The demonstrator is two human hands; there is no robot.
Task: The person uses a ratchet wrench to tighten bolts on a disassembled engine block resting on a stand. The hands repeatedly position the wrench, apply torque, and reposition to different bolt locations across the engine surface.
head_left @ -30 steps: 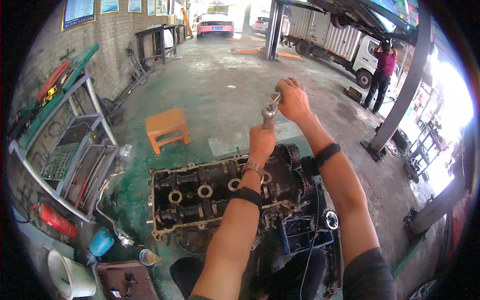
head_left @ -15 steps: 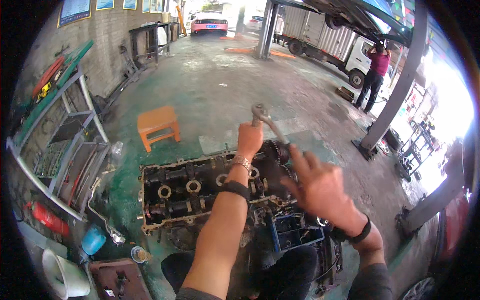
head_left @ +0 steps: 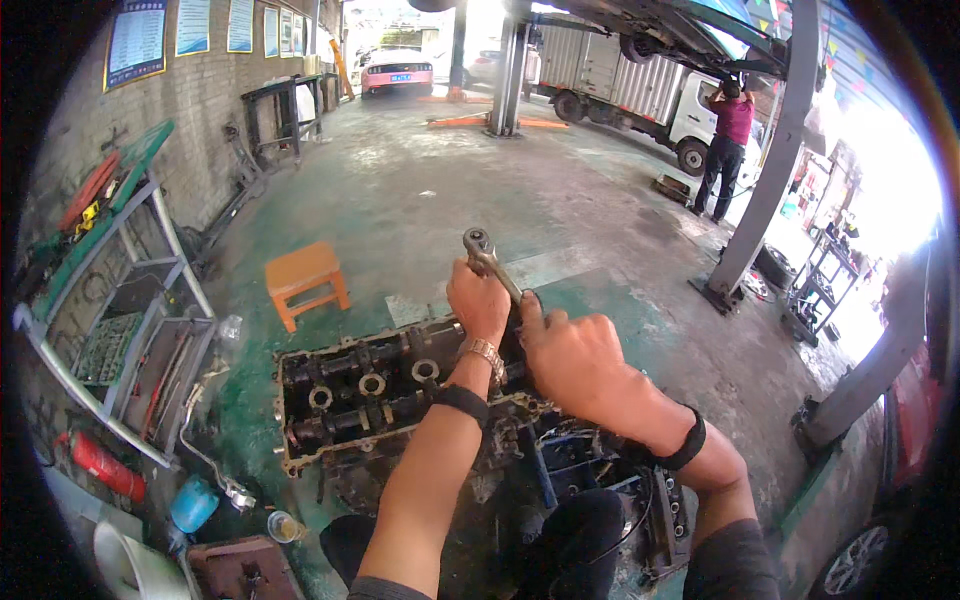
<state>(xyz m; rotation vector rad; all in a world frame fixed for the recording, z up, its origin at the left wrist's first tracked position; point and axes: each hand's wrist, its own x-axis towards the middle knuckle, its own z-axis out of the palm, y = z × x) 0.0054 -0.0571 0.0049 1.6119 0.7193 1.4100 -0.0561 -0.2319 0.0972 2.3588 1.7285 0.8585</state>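
Observation:
My left hand (head_left: 478,303) is closed just below the head of a metal ratchet wrench (head_left: 478,241), around a part that its fingers mostly hide. My right hand (head_left: 578,362) is wrapped around the wrench's handle, which slants down toward me. Under both arms lies a dark, oily engine (head_left: 345,435) with its top uncovered, showing shafts and round ring-shaped parts. The wrench is above the engine's far right part. My hands and forearms cover that area, so where the tool's lower end sits cannot be seen.
A blue divided tray (head_left: 545,470) and another engine part (head_left: 668,530) lie near right. An orange stool (head_left: 305,280) stands beyond the engine. At left are a metal tool rack (head_left: 185,240) and red extinguisher (head_left: 108,468). A person (head_left: 728,150) works under a raised car, beyond a grey post (head_left: 765,190).
My right hand, loose-fingered and blurred beside the handle before, now grips it. The wrench and both hands sit further left in the picture, and the whole view has shifted slightly.

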